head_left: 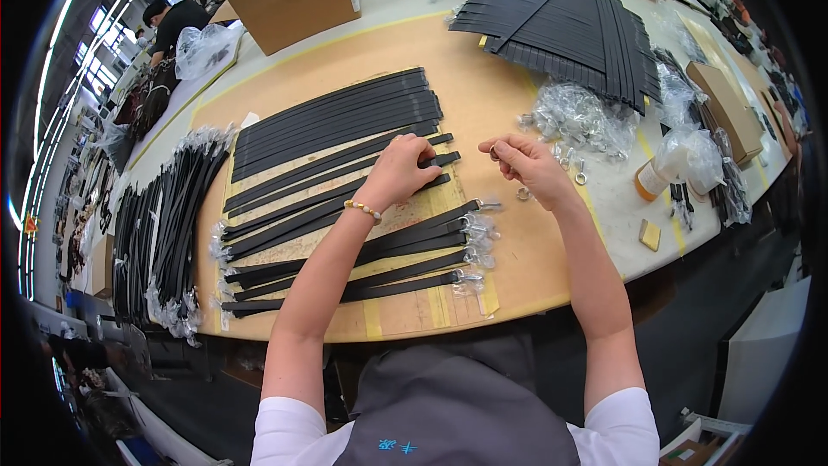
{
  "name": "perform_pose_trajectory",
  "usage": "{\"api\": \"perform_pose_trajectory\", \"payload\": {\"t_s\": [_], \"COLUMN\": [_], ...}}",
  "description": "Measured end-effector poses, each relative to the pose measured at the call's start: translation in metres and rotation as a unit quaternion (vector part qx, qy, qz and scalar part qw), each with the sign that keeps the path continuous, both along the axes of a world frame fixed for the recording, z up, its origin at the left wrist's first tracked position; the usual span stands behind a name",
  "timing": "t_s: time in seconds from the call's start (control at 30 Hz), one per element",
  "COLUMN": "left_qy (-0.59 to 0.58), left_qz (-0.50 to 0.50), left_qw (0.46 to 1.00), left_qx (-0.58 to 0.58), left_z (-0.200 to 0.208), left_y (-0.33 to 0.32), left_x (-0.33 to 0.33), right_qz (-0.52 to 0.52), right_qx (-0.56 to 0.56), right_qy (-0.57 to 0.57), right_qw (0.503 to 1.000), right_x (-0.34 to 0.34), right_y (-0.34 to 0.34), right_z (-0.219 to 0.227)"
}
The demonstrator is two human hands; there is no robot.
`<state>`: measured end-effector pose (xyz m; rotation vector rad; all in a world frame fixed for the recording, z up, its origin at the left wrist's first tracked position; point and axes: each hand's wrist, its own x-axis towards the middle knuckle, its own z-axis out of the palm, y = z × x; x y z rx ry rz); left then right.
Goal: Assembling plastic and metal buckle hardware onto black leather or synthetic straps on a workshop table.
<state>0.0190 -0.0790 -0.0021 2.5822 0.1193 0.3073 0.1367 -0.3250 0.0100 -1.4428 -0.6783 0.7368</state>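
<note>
My left hand (402,171) is closed over the right ends of several black straps (302,179), with thumb and fingers pinching one near its tip. To its right, my right hand (533,168) is closed too, its thumb and index finger pinching a small metal ring (494,153), partly hidden by the fingertips. Beyond the left hand lies a flat row of black straps (336,116) side by side. Nearer me, other black straps carry metal clasps in clear plastic (476,242) at their right ends. A loose metal fitting (523,194) lies just below my right hand.
Plastic-wrapped metal fittings (582,116) are heaped beyond my right hand, before a big stack of black straps (561,30). Bundled straps (168,229) hang at the left edge. A cardboard box (293,0), an orange-labelled jar (651,179) and a yellow block (649,235) stand around.
</note>
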Motion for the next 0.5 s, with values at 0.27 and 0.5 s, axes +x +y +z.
{"api": "perform_pose_trajectory", "payload": {"t_s": [0.27,0.5], "left_qy": [-0.004,-0.038], "left_qz": [0.009,0.03], "left_qw": [1.0,0.998], "left_qx": [-0.023,-0.036], "left_z": [-0.007,-0.011], "left_y": [-0.004,-0.007], "left_x": [0.008,0.008], "right_qz": [-0.018,-0.013], "right_qx": [0.002,0.042], "right_qy": [0.053,0.079], "right_qw": [0.998,0.996], "right_x": [-0.003,0.004], "right_y": [0.006,0.007], "right_z": [-0.014,-0.026]}}
